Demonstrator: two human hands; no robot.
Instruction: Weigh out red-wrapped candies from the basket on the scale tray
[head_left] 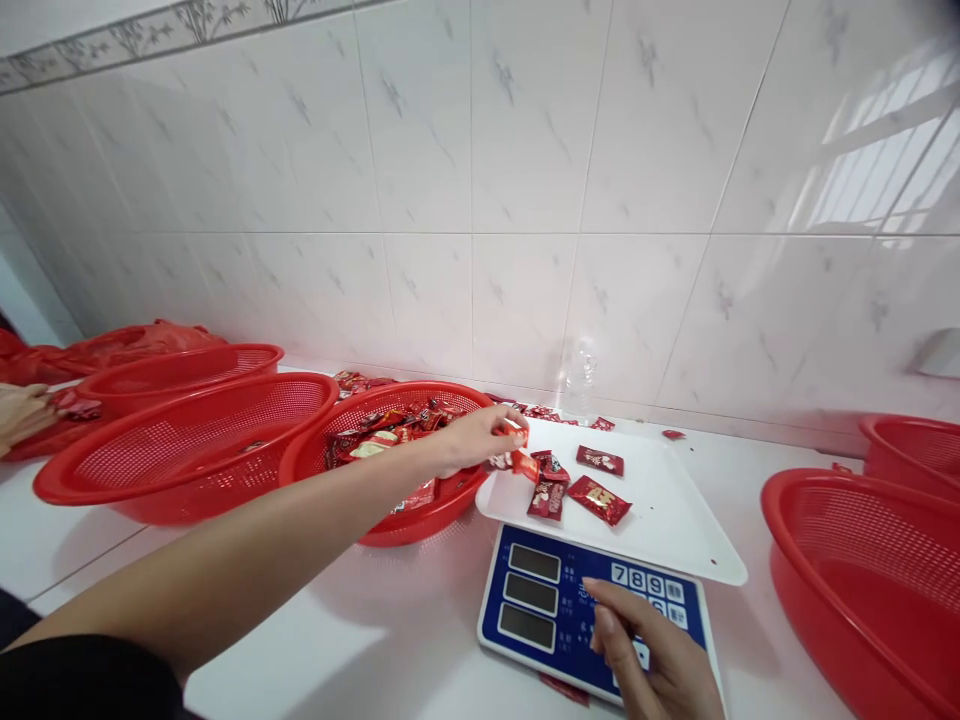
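**Left hand pinches a sweet over the scale tray; right hand rests on the keypad**

Head view: The left hand [480, 436] reaches out across the counter, its fingers drawn narrow around a small red wrapped sweet [516, 433], which it holds pinched at the fingertips just above the near-left corner of the white scale tray [675, 520]. Just beyond and to the right of that hand, a few more red sweets [574, 485] lie loose on the tray, some touching one another, one a little apart. Directly under the left wrist sits a red basket of sweets [397, 450], its rim touching the tray's edge. Further left of the hand stand two more red mesh baskets [187, 440], one overlapping the other, and at the far left edge another person's hand [22, 412] rests by a red bag.

The right hand [652, 660] lies low in the picture on the blue scale panel [570, 600], fingers loosely curled and holding nothing, the forefinger laid on the panel just below the number keys. To the right of this hand, well apart, is a large red basket [862, 580], with another behind it. A clear bottle [579, 380] stands against the tiled wall beyond the tray.
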